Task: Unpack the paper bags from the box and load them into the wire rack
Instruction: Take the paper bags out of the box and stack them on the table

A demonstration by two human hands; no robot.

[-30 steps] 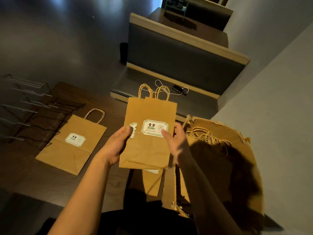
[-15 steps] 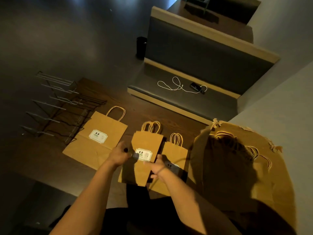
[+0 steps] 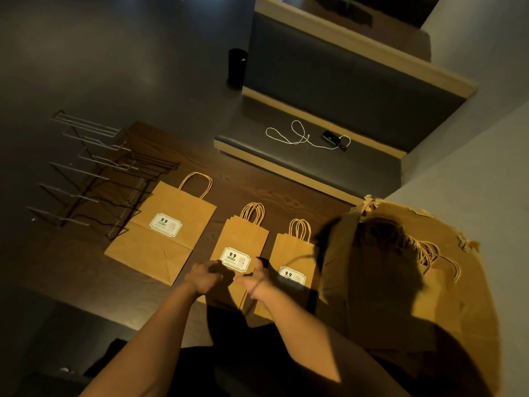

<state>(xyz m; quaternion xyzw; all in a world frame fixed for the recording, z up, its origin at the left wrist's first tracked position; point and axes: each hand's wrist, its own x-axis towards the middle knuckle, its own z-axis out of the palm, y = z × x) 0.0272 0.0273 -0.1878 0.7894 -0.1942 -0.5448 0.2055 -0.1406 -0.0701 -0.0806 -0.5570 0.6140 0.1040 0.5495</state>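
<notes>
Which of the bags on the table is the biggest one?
The left bag, beside the wire rack: a single wide bag; the other two are narrow stacks.

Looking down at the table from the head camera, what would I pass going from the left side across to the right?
Wire rack → large paper bag lying flat → middle stack of small bags, with both hands at its lower part → right stack of small bags → torn cardboard box with more bags inside.
</notes>
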